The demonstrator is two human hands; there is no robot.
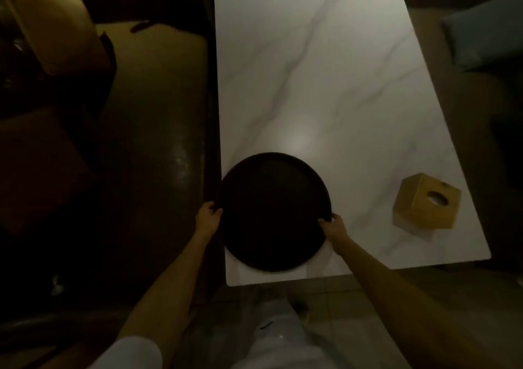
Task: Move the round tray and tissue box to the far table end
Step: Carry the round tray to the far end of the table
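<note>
Head view. The room is dim. A long white marble-pattern table (325,85) with grey veining runs away from the camera, a soft glare patch near its middle. The round tray (276,213), dark and empty, sits at the near left corner of the table, its left rim at the table edge. The left hand (208,217) grips the tray's left rim, fingers curled over it. The right hand (332,225) grips the right rim, thumb on top. Whether the tray is lifted or resting cannot be told. The tissue box (427,201), a yellowish cube with a round opening on top, stands near the table's near right corner, well apart from the tray. A dark brown sofa (152,142) lies along the table's left side. Tiled floor (339,306) shows below the near table end.
</note>
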